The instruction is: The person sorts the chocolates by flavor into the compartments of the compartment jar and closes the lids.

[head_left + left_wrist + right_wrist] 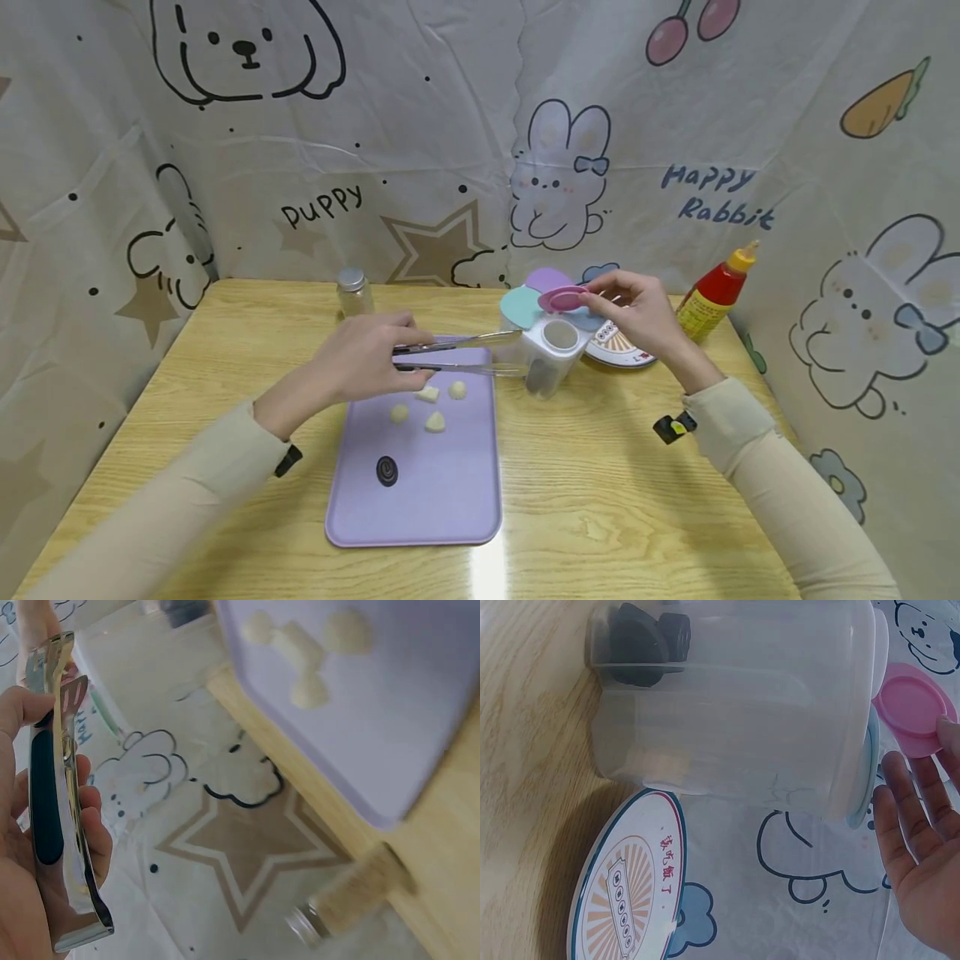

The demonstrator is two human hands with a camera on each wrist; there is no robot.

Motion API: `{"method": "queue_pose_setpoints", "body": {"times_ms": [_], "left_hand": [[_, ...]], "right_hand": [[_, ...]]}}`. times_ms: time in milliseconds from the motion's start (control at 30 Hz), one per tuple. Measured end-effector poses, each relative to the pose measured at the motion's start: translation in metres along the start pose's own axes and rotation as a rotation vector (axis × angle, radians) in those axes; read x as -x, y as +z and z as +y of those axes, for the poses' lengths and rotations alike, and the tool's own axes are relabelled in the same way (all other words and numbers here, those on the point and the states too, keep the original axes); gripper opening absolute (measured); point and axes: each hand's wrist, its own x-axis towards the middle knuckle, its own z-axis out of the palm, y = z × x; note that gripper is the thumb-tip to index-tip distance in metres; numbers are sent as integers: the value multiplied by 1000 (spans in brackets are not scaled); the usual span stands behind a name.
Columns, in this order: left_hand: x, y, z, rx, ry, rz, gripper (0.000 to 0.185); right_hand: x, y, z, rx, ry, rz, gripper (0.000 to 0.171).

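- Your left hand (371, 354) grips a pair of shiny metal tongs (480, 368) with dark, smooth grip inserts and a slotted end; their arms stand apart, tips near the container, though whether they touch it is hard to tell
- Your right hand (637, 312) pinches the rim of a round pink lid (564, 298), with a recessed middle, between thumb and finger at the top of the container
- Below that lid, the clear plastic container (546, 371) shows one round open mouth in its white top; its teal lid (520, 307) and purple lid (550, 279) lie flat, and dark lumps (641, 645) sit at its bottom
- Beside it, a blue-rimmed plate (630, 855) bears red Chinese characters, apparently 该吃饭了, over orange rays
- To your right stands a red bottle (722, 285) with a yellow nozzle; its yellow label is too small to read
- Before you, a smooth lilac tray (442, 512) holds pale pieces (435, 422), some rounded, one blocky, and a ridged black oval (387, 471)
- Past the tray stands a capped clear jar (356, 298)
- On the creased cloth backdrop (450, 125) you can read "PUPPY" and "Happy Rabbit"; the wood-grained table (585, 508) is glossy
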Motion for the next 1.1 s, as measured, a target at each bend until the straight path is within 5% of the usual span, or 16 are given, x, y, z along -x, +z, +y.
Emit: {"method": "queue_pose_setpoints", "body": {"times_ms": [600, 1100], "left_hand": [[108, -7, -33, -11, -105, -6, 27], [170, 13, -38, -30, -156, -10, 30]], "right_hand": [[-1, 0, 2, 24, -4, 2, 16], [0, 0, 2, 31, -2, -3, 17]]}}
